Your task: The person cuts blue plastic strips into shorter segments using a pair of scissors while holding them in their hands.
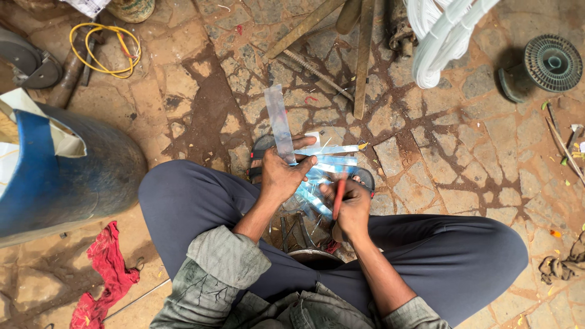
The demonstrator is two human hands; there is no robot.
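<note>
I sit cross-legged on a stone-paved floor. My left hand [285, 175] grips a long, clear plastic strip [279, 120] that sticks up and away from me. Several more pale blue and clear strips [329, 162] fan out to the right from the same hand. My right hand [351, 206] is closed on a thin red tool [338, 196], its tip touching the strips just below my left hand. My sandalled feet [263, 146] lie under the strips.
A blue drum [67, 176] lies at left with a red rag [103, 268] beside it. Yellow wire [103, 49], wooden sticks [363, 55], a white tubing coil [439, 36] and a dark wire spool [551, 61] lie further out. A round metal rim [314, 254] sits between my legs.
</note>
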